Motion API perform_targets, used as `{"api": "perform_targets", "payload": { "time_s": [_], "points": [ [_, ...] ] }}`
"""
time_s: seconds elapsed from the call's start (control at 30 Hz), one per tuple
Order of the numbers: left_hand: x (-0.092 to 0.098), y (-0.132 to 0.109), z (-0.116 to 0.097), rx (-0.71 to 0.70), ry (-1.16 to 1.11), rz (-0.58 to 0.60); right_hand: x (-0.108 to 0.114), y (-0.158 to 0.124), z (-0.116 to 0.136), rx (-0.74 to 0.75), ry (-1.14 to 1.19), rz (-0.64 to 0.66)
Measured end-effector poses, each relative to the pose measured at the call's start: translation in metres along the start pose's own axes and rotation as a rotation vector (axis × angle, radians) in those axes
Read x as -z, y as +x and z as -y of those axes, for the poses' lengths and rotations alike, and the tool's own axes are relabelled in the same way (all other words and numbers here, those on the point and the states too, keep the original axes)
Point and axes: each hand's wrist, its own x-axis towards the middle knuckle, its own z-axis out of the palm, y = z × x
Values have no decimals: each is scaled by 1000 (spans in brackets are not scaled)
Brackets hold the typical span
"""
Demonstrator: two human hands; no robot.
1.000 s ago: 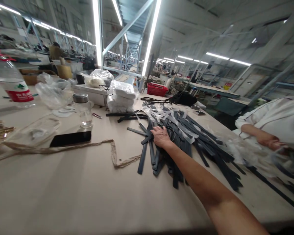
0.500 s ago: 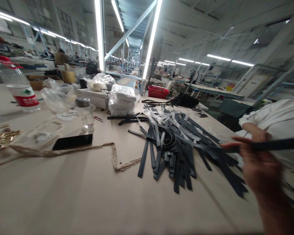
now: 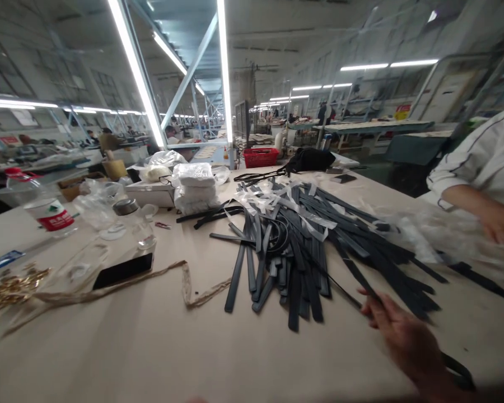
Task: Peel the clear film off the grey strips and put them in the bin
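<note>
My right hand (image 3: 407,336), low on the right, has its fingers closed around a dark strap (image 3: 357,271). One end of that strap runs up to a big heap of dark flat straps (image 3: 294,280), and the other loops out behind my wrist. Thin white strips (image 3: 273,201) lie across the top of the heap. Of my left hand (image 3: 196,400) only a skin-coloured sliver shows at the bottom edge, its fingers hidden.
On the left are a phone (image 3: 124,270), a glass jar (image 3: 143,234), a red-labelled bottle (image 3: 52,215) and gold-coloured metal pieces (image 3: 17,285). Wrapped white packs (image 3: 196,187) stand behind. A co-worker's hand (image 3: 502,224) is at the right over clear plastic.
My right hand has come down and left toward the tabletop, still holding a strap. The camera view has shifted. The co-worker's hand appears farther right.
</note>
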Motion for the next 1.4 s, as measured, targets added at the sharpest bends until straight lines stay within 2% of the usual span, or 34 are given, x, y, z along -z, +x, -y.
{"api": "perform_targets", "payload": {
  "time_s": [0.07,0.13,0.17,0.2,0.23,0.3,0.37,0.47,0.57,0.67,0.8,0.93,1.03,1.13,1.27,1.33,1.4],
  "points": [
    [-3,14,-50,-36,95,-26,-25,-2,0,97,-94,64],
    [-16,45,-104,-86,195,-15,-37,-2,2,142,-137,87],
    [-26,67,-128,-127,289,12,-39,-2,2,118,-129,101],
    [-37,93,-151,-293,560,31,-39,-1,1,67,-103,124],
    [-49,122,-170,-458,796,-29,-38,-1,0,8,-68,148],
    [-71,183,-198,-569,917,-148,-34,1,-1,-77,17,199],
    [-87,243,-212,-647,1038,-235,-32,1,-2,-109,88,202],
    [-102,315,-215,-736,1224,-349,-32,-2,1,-108,128,155],
    [-106,362,-209,-741,1362,-458,-37,-6,1,-99,150,106],
    [-101,387,-201,-708,1458,-512,-42,-8,-6,-72,166,68],
    [-90,395,-193,-710,1523,-522,-44,-8,-11,-31,135,80],
    [-83,386,-192,-701,1499,-536,-39,-8,-2,-21,133,131],
    [-88,374,-195,-708,1414,-549,-36,-7,3,-5,130,145],
    [-105,356,-200,-792,1252,-549,-35,-7,5,15,108,133],
    [-138,314,-195,-984,1048,-429,-35,-6,6,-1,112,132],
    [-149,280,-180,-1060,1012,-322,-34,-6,8,-15,133,138],
    [-151,238,-157,-1116,1025,-214,-32,-4,8,-41,217,136]
  ]
}}
